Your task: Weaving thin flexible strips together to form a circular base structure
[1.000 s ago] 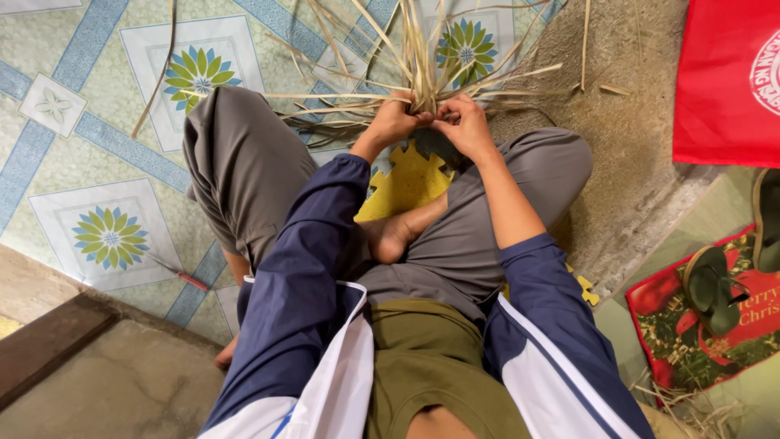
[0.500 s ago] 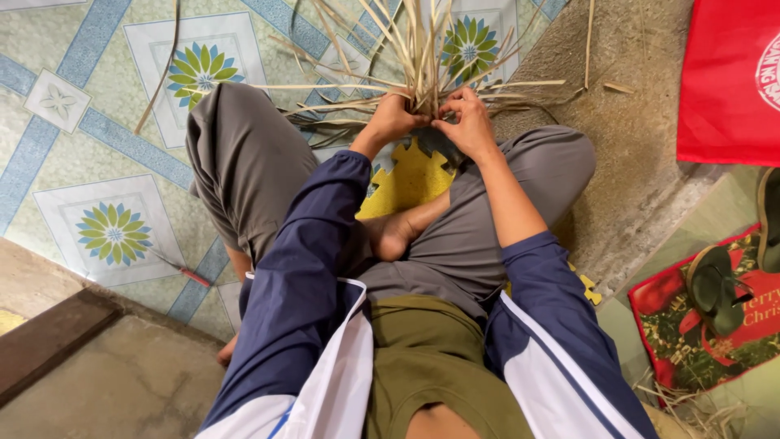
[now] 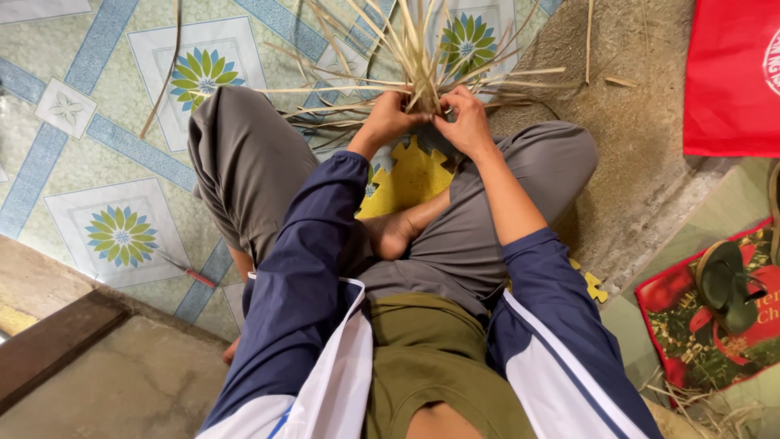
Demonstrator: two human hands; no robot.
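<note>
Person seated cross-legged on patterned floor mat (image 3: 97,162). Left hand (image 3: 388,120) and right hand (image 3: 465,118) are close together at twelve o'clock, both pinched on the gathered base of a bundle of dry straw strips (image 3: 422,57). Strips fan out loose above; only the base appears worked, most remaining unwoven. Green sandal (image 3: 725,284) lies at four o'clock.

One view only — a camera on the person's head, tilted steeply down over the chest and crossed legs toward the floor (image 3: 97,146). It sits close: the jacket sleeves and lap fill the lower half of the frame, while the left hand (image 3: 388,120) and right hand (image 3: 465,122) meet near the top centre, at arm's reach. The patterned floor runs off to the left, bare concrete and a red bag (image 3: 731,77) to the right — no second view shares the scene.
</note>
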